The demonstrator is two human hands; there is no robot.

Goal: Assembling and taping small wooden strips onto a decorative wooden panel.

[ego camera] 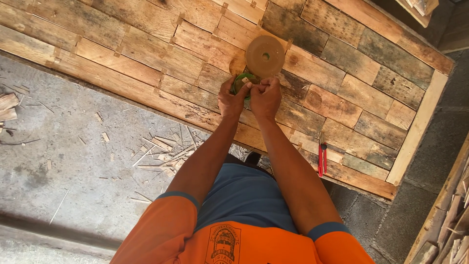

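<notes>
Head view: left hand grips green tool; right hand closed at round brown disc; red pliers on wooden panel.

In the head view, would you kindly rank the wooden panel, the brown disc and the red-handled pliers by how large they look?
1. wooden panel, by far the largest.
2. brown disc, held up nearer the camera, so its look may flatter it.
3. red-handled pliers, long but thin.
</notes>
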